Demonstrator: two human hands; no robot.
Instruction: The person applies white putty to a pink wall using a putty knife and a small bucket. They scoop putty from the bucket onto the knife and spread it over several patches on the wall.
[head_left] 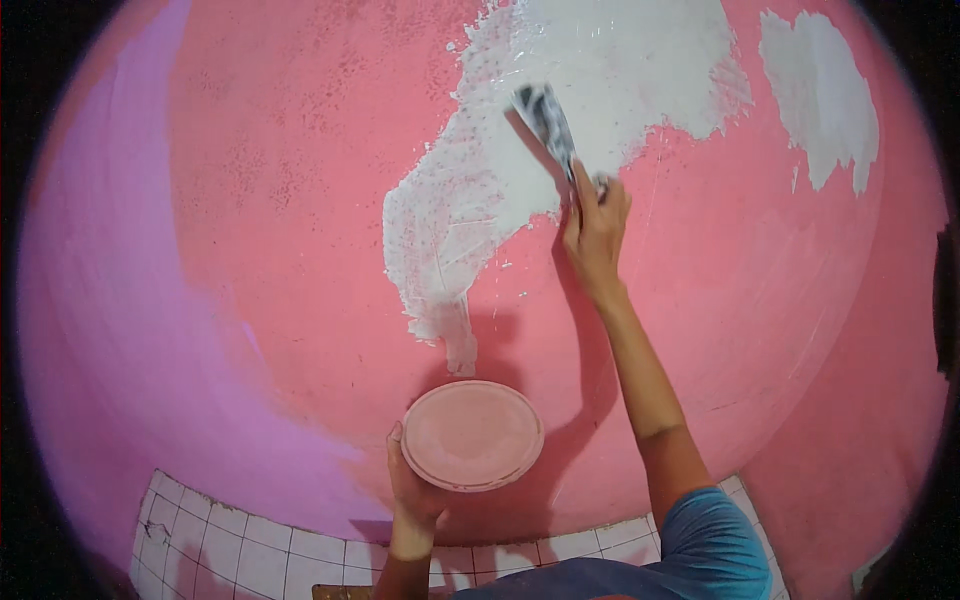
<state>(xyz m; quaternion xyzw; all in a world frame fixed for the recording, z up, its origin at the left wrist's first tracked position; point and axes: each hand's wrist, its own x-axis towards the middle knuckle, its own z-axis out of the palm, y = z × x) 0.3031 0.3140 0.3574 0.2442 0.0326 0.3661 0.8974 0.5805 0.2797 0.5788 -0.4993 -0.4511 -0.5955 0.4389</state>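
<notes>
My right hand [597,232] is closed round the handle of a putty knife [546,122], arm stretched up the wall. Its metal blade, smeared with pale filler, points up and left over the white filler patch [625,70] and casts a shadow there; whether the edge touches the wall I cannot tell. Lower down, my left hand [416,488] grips a round pink lid [472,436] by its left and under side, the thumb at the rim. The lid's face is turned up toward me, with a dusty look. Most of the left fingers are hidden beneath it.
The pink wall [300,250] fills the view, with a purple painted band [120,260] at left. A smaller white filler patch [822,100] lies at upper right. White tiles [262,525] run along the bottom. A dark object [946,300] shows at the right edge.
</notes>
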